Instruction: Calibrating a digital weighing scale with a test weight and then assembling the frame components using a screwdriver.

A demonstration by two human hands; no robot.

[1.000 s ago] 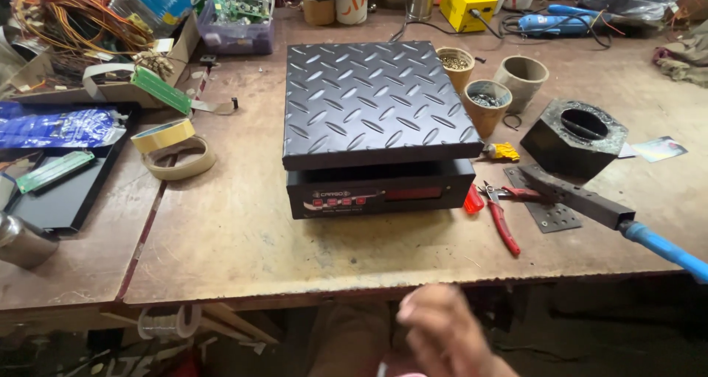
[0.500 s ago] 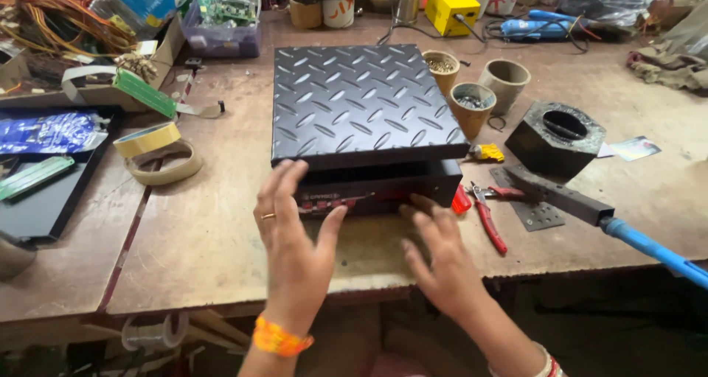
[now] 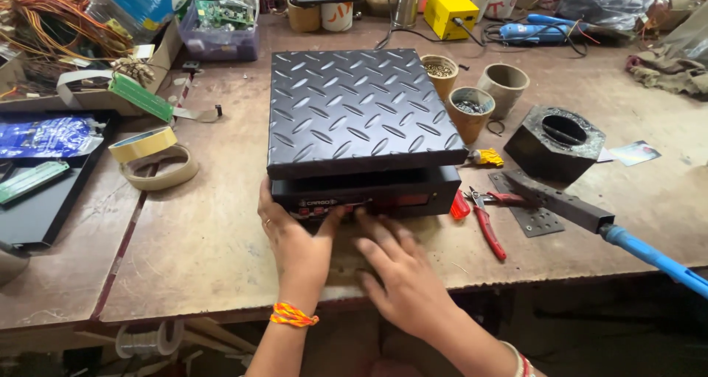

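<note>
- The platform scale [image 3: 361, 119], black with a diamond-tread steel top, sits mid-workbench [image 3: 206, 259].
- The left hand [image 3: 295, 237] lies open, fingers spread, against its front panel.
- The right hand [image 3: 402, 270] rests flat, gripping nothing, beside red-handled pliers [image 3: 487, 218].

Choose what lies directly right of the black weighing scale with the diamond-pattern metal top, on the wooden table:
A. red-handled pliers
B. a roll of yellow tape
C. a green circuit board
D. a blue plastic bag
A: the red-handled pliers lie on the wooden table just right of the black weighing scale; the other three lie to its left.
</note>
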